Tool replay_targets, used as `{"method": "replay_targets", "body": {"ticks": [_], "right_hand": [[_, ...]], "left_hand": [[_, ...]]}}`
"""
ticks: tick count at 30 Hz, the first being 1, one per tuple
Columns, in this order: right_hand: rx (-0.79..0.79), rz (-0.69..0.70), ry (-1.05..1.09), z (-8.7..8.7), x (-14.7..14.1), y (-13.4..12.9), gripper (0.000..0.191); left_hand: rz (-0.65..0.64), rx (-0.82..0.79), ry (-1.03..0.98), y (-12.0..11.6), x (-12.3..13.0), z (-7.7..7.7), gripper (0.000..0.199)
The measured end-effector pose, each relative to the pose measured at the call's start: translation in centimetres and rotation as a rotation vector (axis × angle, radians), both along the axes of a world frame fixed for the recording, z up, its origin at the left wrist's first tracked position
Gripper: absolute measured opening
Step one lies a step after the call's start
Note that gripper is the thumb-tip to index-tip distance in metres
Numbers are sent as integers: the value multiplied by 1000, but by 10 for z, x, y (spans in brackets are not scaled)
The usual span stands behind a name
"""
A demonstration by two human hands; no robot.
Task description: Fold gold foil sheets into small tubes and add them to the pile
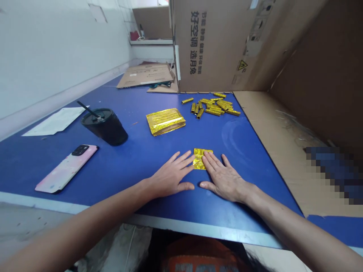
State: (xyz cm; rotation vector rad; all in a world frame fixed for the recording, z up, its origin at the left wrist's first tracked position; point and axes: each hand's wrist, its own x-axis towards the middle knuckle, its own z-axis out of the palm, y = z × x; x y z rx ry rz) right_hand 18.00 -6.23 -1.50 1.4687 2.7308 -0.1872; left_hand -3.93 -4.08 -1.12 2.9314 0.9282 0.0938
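Note:
A small flat gold foil piece [199,161] lies on the blue table near its front edge. My right hand [225,177] rests flat with fingertips over the foil's right part, thumb apart on the left. To the foil's left, my left hand [173,174] is spread, palm down, its fingertips at the foil's left edge. Behind the hands lies a stack of flat gold foil sheets [166,121]. A loose pile of small folded gold pieces [214,107] sits farther back on the right.
On the left of the blue table [136,151] are a black cup with a straw [106,126], a pink phone [66,169] and white paper [55,121]. Large cardboard [218,45] stands at the back; flat cardboard [147,75] lies back left. More cardboard [272,143] covers the right side.

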Motion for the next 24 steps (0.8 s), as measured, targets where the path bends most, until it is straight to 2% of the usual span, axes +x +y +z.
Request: {"method": "replay_targets", "body": {"ticks": [3,7,18,24], "right_hand": [[2,0,5,0,0,0,85],[-2,10,19,0,2,1,85],[-1,-31,-14,0,5,-5,82],[15,-76,-29,-1,-1,-6,87]], "left_hand": [[14,27,-20,3,14,1,82],[12,-45,44,2,26,-6,90],[-2,-77,49,0,19,-7,89],[3,-70,23,-1,18,-10,91]]}}
